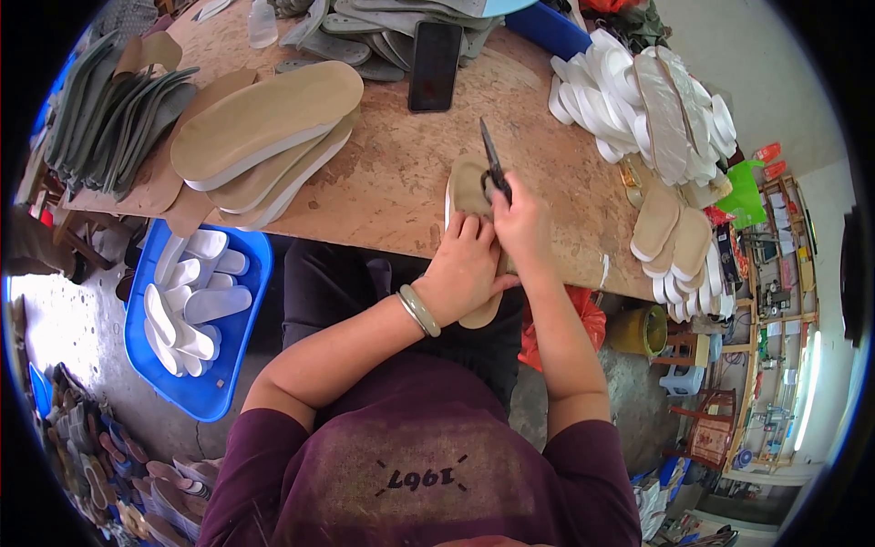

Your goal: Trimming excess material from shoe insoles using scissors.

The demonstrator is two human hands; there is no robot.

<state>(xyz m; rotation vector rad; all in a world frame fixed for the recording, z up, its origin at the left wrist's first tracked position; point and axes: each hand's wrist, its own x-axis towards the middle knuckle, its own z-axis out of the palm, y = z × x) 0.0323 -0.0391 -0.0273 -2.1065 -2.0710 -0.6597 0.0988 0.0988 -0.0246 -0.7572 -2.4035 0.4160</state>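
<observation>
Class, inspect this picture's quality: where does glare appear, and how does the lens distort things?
Head view: glare bleaches the floor at far left; a light tube glows at far right. Head view: shelving tilts near the round black border, while the scissors nearer the centre look reasonably sharp.

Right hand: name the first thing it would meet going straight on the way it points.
Leading with the scissors, the right hand would likely meet the grey soles just right of the phone, though depth is unclear.
</observation>
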